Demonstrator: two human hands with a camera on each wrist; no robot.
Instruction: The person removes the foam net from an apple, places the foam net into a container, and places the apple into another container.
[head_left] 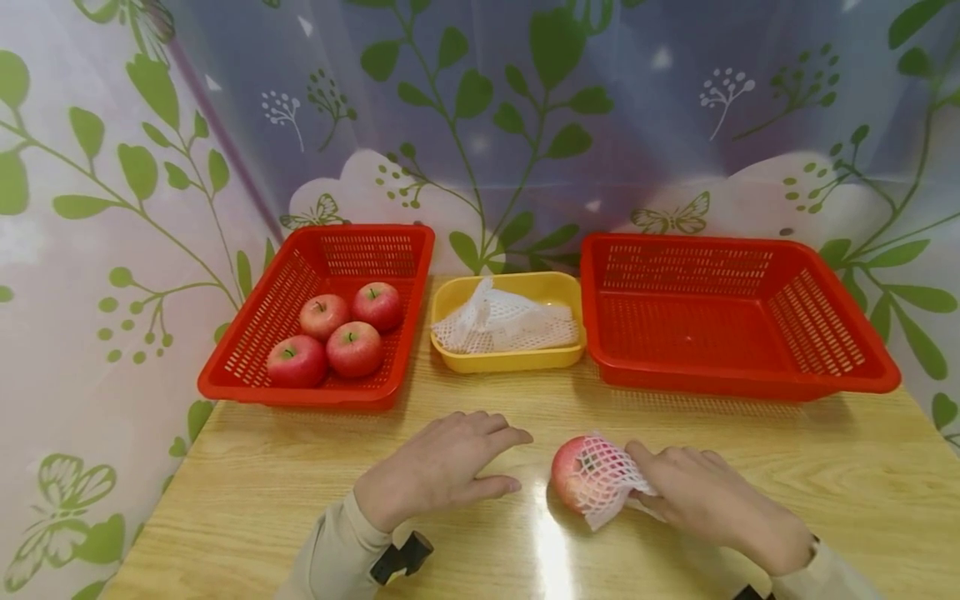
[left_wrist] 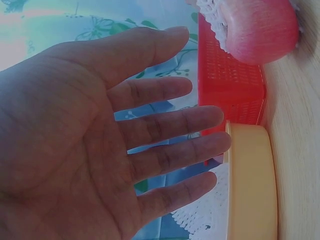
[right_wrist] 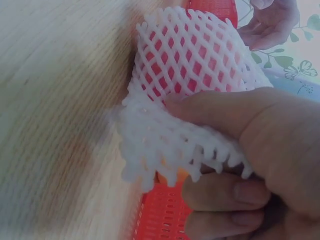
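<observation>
On the table's near middle sits a red apple, its right side covered by a white foam net sleeve. My right hand pinches the loose end of that foam net between thumb and curled fingers; the right wrist view shows the net stretched over the apple. Left of the apple, my left hand hovers with fingers extended, apart from the fruit and holding nothing. In the left wrist view its palm faces the camera, with the bare side of the apple at upper right.
A red basket at the back left holds several apples. A yellow tray in the middle holds more white foam nets. At the back right stands another red basket. Behind them hangs a leaf-patterned cloth.
</observation>
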